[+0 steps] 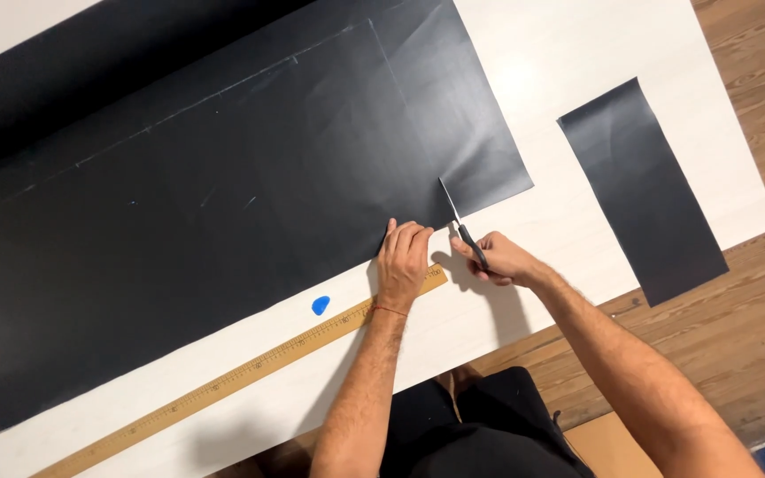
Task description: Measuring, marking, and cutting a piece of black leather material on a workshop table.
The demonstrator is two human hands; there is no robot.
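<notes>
Scissors [462, 226] in right hand [499, 258], at black sheet [223, 204]

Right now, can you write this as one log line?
left hand: flat on black sheet | right hand: scissors cutting sheet edge | wooden ruler nearby

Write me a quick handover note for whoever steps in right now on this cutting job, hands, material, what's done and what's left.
Left hand: flat on the near edge of the big black sheet, pinning it to the white table.
Right hand: closed grip on the scissors, blades in the sheet's near edge at the foot of a chalk line.
Nearby: wooden ruler, blue chalk, one cut black strip lying apart to the right.
Done: lines marked, one strip off, cut just entered.
Left: nearly the whole cut along the line.
</notes>
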